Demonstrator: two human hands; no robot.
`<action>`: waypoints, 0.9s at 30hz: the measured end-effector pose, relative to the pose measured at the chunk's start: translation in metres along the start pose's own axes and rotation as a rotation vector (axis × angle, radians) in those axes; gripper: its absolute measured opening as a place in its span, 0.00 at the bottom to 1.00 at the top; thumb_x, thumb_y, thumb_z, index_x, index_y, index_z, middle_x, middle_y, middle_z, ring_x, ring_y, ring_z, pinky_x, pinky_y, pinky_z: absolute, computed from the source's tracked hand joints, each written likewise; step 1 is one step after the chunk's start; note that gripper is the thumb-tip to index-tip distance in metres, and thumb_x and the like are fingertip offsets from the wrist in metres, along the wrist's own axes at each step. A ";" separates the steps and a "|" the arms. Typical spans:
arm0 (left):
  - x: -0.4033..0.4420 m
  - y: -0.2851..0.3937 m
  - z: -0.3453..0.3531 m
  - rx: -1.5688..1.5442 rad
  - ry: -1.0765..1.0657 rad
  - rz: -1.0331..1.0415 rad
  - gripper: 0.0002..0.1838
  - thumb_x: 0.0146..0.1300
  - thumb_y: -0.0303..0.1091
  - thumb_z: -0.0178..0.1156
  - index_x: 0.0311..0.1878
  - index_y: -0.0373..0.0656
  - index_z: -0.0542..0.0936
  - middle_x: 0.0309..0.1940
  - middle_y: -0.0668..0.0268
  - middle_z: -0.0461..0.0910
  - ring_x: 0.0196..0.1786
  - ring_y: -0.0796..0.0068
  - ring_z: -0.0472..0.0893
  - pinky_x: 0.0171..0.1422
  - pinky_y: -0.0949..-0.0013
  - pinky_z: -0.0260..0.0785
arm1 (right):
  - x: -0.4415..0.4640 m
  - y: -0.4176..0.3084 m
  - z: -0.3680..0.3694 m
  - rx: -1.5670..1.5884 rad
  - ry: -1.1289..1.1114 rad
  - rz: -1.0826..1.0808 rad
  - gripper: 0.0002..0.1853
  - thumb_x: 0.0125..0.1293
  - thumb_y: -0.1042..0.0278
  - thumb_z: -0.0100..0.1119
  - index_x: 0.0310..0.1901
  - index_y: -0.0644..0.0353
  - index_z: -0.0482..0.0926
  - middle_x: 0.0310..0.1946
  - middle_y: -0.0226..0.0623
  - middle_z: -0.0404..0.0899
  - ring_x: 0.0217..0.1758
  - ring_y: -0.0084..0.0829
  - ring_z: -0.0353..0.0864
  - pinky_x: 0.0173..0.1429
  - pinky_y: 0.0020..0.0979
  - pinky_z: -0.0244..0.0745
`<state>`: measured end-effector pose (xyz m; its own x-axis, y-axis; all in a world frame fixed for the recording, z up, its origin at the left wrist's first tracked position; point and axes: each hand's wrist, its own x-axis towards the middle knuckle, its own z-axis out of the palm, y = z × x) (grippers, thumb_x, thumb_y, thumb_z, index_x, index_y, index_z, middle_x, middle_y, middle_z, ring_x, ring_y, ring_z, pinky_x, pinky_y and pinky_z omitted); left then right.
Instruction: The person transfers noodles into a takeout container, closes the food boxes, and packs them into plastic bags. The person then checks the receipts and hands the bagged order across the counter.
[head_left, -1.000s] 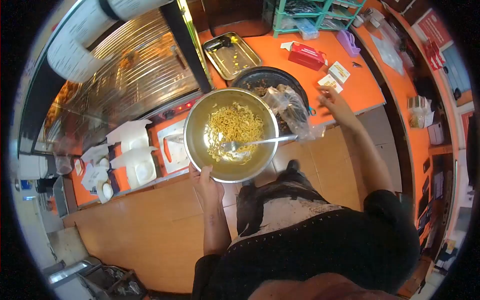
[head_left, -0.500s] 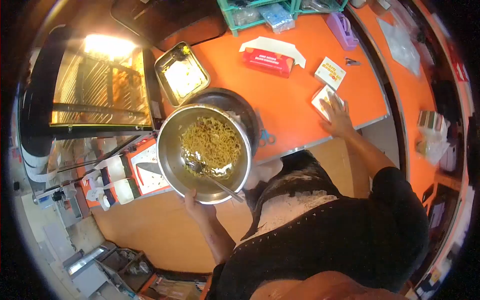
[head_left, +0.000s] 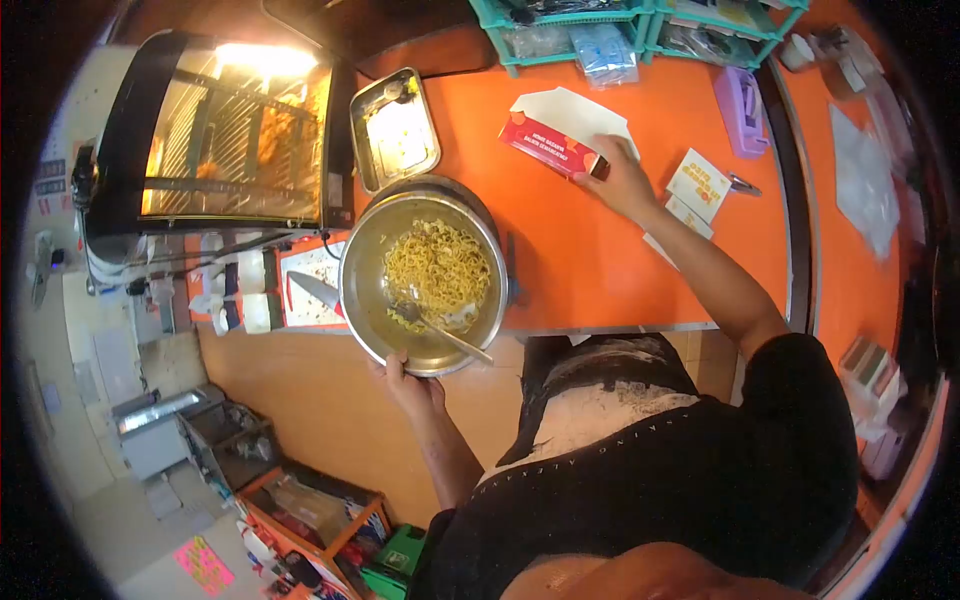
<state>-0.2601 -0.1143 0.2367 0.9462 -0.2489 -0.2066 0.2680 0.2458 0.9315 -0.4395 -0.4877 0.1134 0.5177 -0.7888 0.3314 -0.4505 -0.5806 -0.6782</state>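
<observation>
My left hand (head_left: 408, 388) grips the near rim of a steel bowl (head_left: 352, 300) with its fingers closed. Noodles (head_left: 440, 265) lie in the bowl, and a metal spoon (head_left: 450, 338) rests in them with its handle over the rim. On the orange counter, my right hand (head_left: 620, 182) holds the right end of a red and white paper box (head_left: 548, 143), which stands open. Two printed cards (head_left: 699, 185) lie partly under my right forearm.
A metal tray (head_left: 432, 150) sits behind the bowl. At the left are a lit display cabinet (head_left: 340, 150), a knife (head_left: 316, 290) on a white board (head_left: 300, 312) and white boxes (head_left: 257, 312). Green racks (head_left: 560, 52) and a purple tape dispenser (head_left: 742, 115) stand at the back.
My right hand has moved from the printed cards to the red box and taken hold of its end. My left hand still holds the bowl. The view has shifted.
</observation>
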 end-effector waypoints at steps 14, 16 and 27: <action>-0.010 -0.091 0.080 0.105 0.011 0.203 0.18 0.57 0.17 0.54 0.52 0.33 0.77 0.45 0.62 0.82 0.45 0.75 0.81 0.54 0.70 0.73 | -0.053 0.032 -0.041 -0.218 -0.455 -0.361 0.12 0.65 0.71 0.57 0.50 0.61 0.78 0.47 0.42 0.80 0.48 0.48 0.83 0.51 0.45 0.80; -0.007 -0.108 0.084 0.033 -0.033 0.214 0.16 0.58 0.16 0.53 0.51 0.34 0.77 0.44 0.63 0.82 0.44 0.76 0.80 0.54 0.70 0.73 | -0.053 -0.007 -0.062 -0.057 -0.281 -0.219 0.15 0.66 0.68 0.59 0.53 0.61 0.75 0.49 0.43 0.78 0.48 0.47 0.82 0.52 0.46 0.79; -0.015 -0.132 0.092 0.064 -0.027 0.152 0.14 0.59 0.15 0.50 0.48 0.34 0.77 0.42 0.64 0.82 0.42 0.80 0.81 0.51 0.73 0.74 | -0.007 -0.051 -0.007 -0.170 -0.491 -0.452 0.17 0.65 0.62 0.65 0.52 0.57 0.77 0.45 0.43 0.74 0.53 0.49 0.75 0.56 0.47 0.73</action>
<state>-0.3260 -0.2290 0.1442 0.9697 -0.2381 -0.0544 0.1090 0.2227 0.9688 -0.4253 -0.4534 0.1502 0.9333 -0.3018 0.1948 -0.1995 -0.8865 -0.4175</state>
